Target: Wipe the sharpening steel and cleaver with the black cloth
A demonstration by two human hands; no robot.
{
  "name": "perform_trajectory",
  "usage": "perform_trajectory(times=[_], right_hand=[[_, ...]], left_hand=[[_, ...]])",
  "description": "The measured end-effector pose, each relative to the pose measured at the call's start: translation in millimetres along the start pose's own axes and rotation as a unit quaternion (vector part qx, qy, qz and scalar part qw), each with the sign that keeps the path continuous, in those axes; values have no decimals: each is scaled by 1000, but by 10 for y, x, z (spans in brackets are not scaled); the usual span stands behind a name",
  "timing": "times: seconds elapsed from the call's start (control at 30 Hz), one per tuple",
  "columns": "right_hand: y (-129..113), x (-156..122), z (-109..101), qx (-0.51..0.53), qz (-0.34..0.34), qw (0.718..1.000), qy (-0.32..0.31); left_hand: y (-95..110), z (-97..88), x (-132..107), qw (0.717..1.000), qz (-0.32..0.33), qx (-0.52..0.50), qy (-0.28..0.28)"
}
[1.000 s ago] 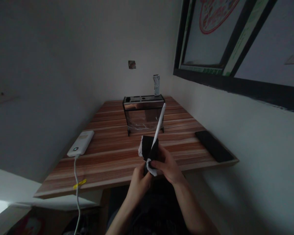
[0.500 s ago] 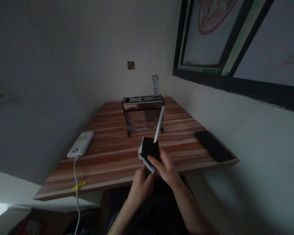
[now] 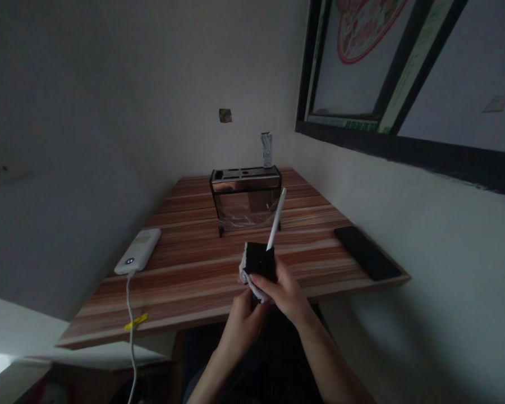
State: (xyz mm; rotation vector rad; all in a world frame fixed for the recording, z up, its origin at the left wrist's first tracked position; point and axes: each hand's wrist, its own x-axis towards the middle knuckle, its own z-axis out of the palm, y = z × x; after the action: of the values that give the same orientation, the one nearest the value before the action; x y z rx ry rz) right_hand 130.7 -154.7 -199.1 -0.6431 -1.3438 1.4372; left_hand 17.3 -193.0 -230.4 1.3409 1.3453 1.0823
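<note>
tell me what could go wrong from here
The slim white rod rises past the folded black-and-white piece; it might slip if the hold of the right hand loosens.
The thin white cable hangs over the front edge of the striped brown wood-grain table; a snag could drag the rectangular white device it joins.
</note>
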Motion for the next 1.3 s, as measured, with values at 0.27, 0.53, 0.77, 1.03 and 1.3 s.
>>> perform_trajectory(times=[0.27, 0.53, 0.77, 1.03, 1.3], right_hand=[[56, -11, -69, -5, 10, 1000, 23], [7, -14, -114, -32, 9, 997, 76], [-20, 42, -255, -15, -14, 994, 110], [-147, 211, -403, 18, -60, 981, 185], [-398, 341, -440, 83, -103, 956, 263]], left_hand=[[-21, -39, -21, 996, 48, 69, -25], [-6, -103, -74, 993, 59, 86, -63], [-40, -131, -139, 992, 20, 94, -83], [-130, -242, -188, 989, 8, 132, -71], [-85, -306, -166, 984, 31, 153, -80]])
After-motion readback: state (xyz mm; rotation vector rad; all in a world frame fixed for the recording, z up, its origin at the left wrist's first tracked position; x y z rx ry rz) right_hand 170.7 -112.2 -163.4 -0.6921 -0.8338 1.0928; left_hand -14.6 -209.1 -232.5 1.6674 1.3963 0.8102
